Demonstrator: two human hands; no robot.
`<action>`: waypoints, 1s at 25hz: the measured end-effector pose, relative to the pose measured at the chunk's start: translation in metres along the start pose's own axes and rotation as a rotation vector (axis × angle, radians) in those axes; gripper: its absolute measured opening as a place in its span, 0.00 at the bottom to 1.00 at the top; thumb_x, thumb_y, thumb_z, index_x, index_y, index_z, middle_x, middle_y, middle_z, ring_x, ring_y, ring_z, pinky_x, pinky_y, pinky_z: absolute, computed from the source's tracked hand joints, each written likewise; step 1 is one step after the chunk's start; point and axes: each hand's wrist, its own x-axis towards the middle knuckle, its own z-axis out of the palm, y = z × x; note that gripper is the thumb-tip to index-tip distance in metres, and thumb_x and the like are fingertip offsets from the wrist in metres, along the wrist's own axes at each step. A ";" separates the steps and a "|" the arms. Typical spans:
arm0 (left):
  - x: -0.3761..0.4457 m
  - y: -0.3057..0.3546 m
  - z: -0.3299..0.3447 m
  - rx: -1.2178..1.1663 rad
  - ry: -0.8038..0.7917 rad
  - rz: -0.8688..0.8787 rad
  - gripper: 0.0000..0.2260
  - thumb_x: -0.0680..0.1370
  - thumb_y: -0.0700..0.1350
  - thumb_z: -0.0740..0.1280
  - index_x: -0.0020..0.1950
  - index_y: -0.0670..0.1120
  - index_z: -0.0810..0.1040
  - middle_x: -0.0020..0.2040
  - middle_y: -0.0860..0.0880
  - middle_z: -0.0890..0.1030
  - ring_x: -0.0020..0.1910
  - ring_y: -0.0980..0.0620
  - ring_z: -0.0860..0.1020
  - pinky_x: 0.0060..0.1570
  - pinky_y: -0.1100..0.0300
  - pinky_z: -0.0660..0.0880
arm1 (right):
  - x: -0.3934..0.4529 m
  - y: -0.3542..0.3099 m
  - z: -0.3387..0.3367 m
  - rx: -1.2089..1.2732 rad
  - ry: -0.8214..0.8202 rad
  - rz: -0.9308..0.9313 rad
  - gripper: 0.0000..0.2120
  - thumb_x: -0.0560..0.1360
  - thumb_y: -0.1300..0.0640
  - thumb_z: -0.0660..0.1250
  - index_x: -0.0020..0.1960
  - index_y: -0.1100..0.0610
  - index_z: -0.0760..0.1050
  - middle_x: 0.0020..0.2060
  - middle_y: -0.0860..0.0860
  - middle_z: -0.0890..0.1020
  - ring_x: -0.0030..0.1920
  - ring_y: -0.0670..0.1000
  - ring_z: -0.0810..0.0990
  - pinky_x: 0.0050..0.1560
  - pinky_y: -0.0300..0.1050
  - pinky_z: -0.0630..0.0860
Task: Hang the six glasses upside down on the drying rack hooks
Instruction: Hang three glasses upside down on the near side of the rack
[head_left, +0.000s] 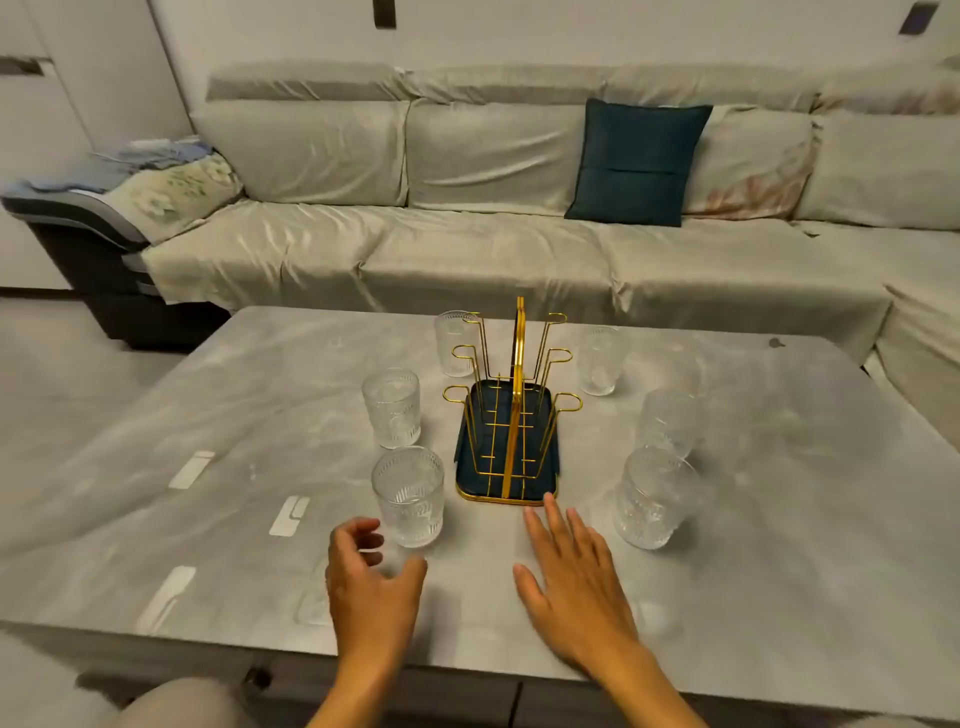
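From the head camera, a grey marbled table (234, 415) fills the lower part of the picture, and a drying rack (511, 441) stands near its middle: gold wire hooks rising from a dark blue tray with a gold rim, and a tall gold handle in the centre. All six hooks are bare. Six clear ribbed glasses stand upright on the table, three to each side of the rack. On the left are the near left glass (409, 496), the middle left glass (391, 408) behind it, and the far left glass (455, 343), which shows partly behind the rack's wires. On the right are the near right glass (655, 499), the middle right glass (667, 423) and the far right glass (598, 359). The left hand (371, 582) is just in front of the near left glass, with fingers and thumb curled into a wide C around the base of the glass; whether they touch it is not clear, and the hand has hold of nothing for certain. The right hand (576, 577) lies flat and spread, palm down over the table, with its fingertips just at the front rim of the tray; it holds nothing. Beyond the table runs a long pale sofa (467, 249) with a dark teal cushion (636, 161) leaning on its back.
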 end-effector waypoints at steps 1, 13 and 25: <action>0.012 0.001 -0.002 0.018 -0.019 -0.002 0.29 0.66 0.39 0.77 0.61 0.55 0.68 0.58 0.52 0.74 0.56 0.47 0.73 0.54 0.49 0.74 | 0.003 -0.002 -0.002 0.008 0.013 0.007 0.32 0.75 0.37 0.43 0.73 0.41 0.30 0.74 0.44 0.32 0.74 0.48 0.33 0.71 0.48 0.35; 0.072 0.009 -0.001 -0.107 -0.241 0.033 0.33 0.57 0.51 0.82 0.58 0.54 0.73 0.54 0.53 0.79 0.53 0.48 0.80 0.42 0.62 0.77 | 0.027 -0.005 0.002 -0.054 0.050 0.132 0.31 0.76 0.36 0.41 0.76 0.45 0.41 0.77 0.46 0.48 0.75 0.52 0.47 0.72 0.52 0.44; 0.128 0.158 -0.035 0.285 -0.333 0.523 0.37 0.56 0.61 0.81 0.62 0.58 0.71 0.52 0.53 0.80 0.47 0.57 0.81 0.42 0.66 0.80 | 0.026 -0.007 0.001 -0.059 0.029 0.141 0.32 0.75 0.36 0.39 0.75 0.44 0.39 0.77 0.46 0.47 0.75 0.51 0.46 0.72 0.52 0.43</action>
